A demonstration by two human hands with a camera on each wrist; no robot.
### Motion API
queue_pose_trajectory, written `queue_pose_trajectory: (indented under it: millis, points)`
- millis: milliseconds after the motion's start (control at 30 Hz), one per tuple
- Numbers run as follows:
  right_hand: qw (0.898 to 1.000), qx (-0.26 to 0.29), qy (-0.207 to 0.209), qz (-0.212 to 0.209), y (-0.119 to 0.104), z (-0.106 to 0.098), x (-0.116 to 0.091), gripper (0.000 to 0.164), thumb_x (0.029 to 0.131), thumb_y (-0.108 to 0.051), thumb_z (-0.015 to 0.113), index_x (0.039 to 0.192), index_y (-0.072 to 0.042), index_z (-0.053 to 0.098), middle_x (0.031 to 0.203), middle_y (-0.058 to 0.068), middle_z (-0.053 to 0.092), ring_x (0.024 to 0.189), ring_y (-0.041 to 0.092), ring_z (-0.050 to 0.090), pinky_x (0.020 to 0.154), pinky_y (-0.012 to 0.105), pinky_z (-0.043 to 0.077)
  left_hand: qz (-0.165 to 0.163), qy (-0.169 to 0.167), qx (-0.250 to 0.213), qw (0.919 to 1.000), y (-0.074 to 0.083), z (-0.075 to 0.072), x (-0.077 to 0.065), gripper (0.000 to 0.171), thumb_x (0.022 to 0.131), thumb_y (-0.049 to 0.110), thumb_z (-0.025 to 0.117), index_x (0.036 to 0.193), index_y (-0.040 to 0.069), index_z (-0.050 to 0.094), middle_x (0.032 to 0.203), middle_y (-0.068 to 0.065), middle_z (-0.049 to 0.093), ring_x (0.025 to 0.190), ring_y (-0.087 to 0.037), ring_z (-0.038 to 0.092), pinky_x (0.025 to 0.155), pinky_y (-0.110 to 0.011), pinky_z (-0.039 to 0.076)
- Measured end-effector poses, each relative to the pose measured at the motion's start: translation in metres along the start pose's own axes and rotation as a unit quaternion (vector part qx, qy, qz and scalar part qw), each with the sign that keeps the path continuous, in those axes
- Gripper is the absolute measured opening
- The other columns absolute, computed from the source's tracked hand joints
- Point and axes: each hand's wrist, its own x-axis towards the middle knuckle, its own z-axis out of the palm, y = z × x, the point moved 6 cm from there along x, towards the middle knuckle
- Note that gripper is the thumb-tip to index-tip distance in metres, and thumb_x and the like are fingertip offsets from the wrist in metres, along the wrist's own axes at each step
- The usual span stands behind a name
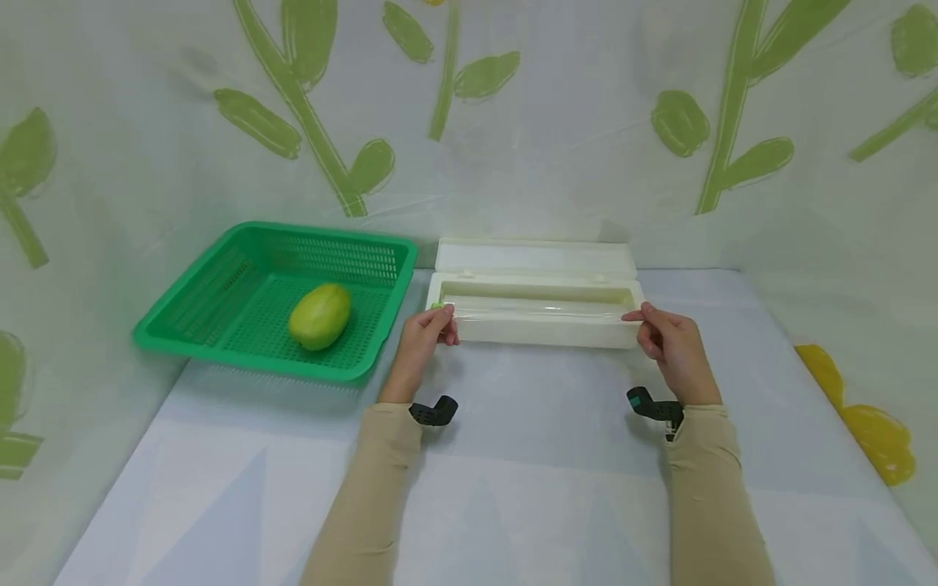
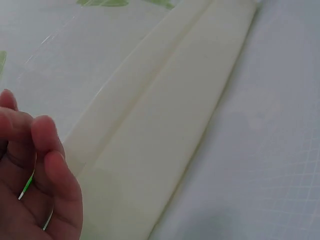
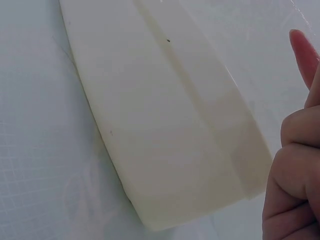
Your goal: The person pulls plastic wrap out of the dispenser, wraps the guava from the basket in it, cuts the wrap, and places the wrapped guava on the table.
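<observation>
A white cling film dispenser (image 1: 542, 332) stands on the table with its lid (image 1: 535, 259) tipped back. Inside lies a roll of clear cling film (image 1: 542, 307), shiny along its front. My left hand (image 1: 425, 346) pinches the film at the left end, thumb against fingers. At the right end my right hand (image 1: 677, 348) pinches it too, its other fingers curled in. The left wrist view has the left hand (image 2: 42, 175) beside the dispenser's long front (image 2: 150, 135); the right wrist view has the right hand (image 3: 297, 175) at its corner. Both wrist views cut off the pinching fingertips.
Left of the dispenser sits a green plastic basket (image 1: 242, 358) with a yellow-green melon-like fruit (image 1: 320, 316) in it. A pale cloth covers the table (image 1: 542, 505). Behind stands a wall sheet (image 1: 557, 122) printed with green leaves.
</observation>
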Motion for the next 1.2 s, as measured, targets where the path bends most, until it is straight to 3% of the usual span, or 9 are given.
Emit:
queue_pose_trajectory:
  millis: [67,233,267,467,667,833,1200]
  points:
    - [1.0,0.003,0.005,-0.005,-0.003,-0.003,-0.001,0.036,0.092,-0.026,0.05,0.095,0.007,0.062,0.05,0.002,0.039,0.043,0.017,0.024,0.045,0.034,0.011,0.013,-0.008,-0.005,0.9999,-0.004,0.003,0.004,0.043,0.086,0.043,0.055,0.066,0.005,0.056,0.06,-0.008,0.05,0.056,-0.021,0.051,0.057,-0.028,0.045]
    - [1.0,0.008,0.01,-0.005,-0.004,-0.005,-0.001,0.035,0.091,-0.026,0.051,0.094,0.007,0.063,0.05,0.002,0.04,0.043,0.016,0.026,0.044,0.034,0.011,0.018,-0.019,-0.002,0.9997,0.015,0.006,-0.004,0.041,0.088,0.037,0.053,0.059,0.009,0.047,0.055,-0.002,0.04,0.051,-0.017,0.042,0.051,-0.028,0.036]
    - [1.0,0.009,0.009,-0.006,-0.004,-0.005,-0.001,0.035,0.091,-0.026,0.051,0.094,0.007,0.063,0.05,0.002,0.04,0.043,0.015,0.026,0.044,0.034,0.011,0.018,-0.013,0.003,0.9997,0.013,0.004,-0.003,0.042,0.087,0.039,0.054,0.059,0.009,0.046,0.054,-0.003,0.038,0.05,-0.017,0.041,0.049,-0.03,0.035]
    - [1.0,0.022,0.011,-0.016,-0.006,-0.004,-0.001,0.034,0.091,-0.024,0.051,0.092,0.008,0.063,0.049,0.003,0.039,0.043,0.017,0.024,0.043,0.033,0.01,0.002,-0.012,0.0,0.9999,0.046,0.008,-0.018,0.044,0.086,0.035,0.057,0.057,0.005,0.043,0.052,-0.004,0.036,0.048,-0.017,0.036,0.05,-0.038,0.03]
    - [0.999,0.034,0.008,-0.029,-0.009,-0.002,0.0,0.032,0.092,-0.021,0.051,0.091,0.007,0.064,0.048,0.003,0.038,0.044,0.018,0.022,0.045,0.032,0.011,-0.016,-0.02,-0.007,0.9996,0.051,0.007,-0.019,0.042,0.087,0.035,0.055,0.062,0.003,0.05,0.055,-0.005,0.04,0.051,-0.018,0.038,0.054,-0.036,0.034]
    - [0.999,0.039,0.011,-0.037,-0.008,0.0,0.001,0.032,0.092,-0.02,0.05,0.091,0.009,0.064,0.048,0.004,0.037,0.043,0.018,0.022,0.045,0.032,0.011,-0.006,-0.024,-0.011,0.9996,0.052,0.006,-0.02,0.039,0.088,0.033,0.055,0.065,0.002,0.055,0.055,-0.006,0.041,0.051,-0.019,0.04,0.053,-0.027,0.035]
    - [0.998,0.037,0.03,-0.046,-0.006,0.0,0.003,0.032,0.091,-0.022,0.052,0.089,0.007,0.065,0.049,0.003,0.039,0.043,0.016,0.026,0.045,0.031,0.013,0.004,-0.024,-0.018,0.9995,0.054,0.003,-0.022,0.039,0.087,0.034,0.056,0.066,0.002,0.056,0.055,-0.006,0.04,0.051,-0.019,0.039,0.052,-0.026,0.034]
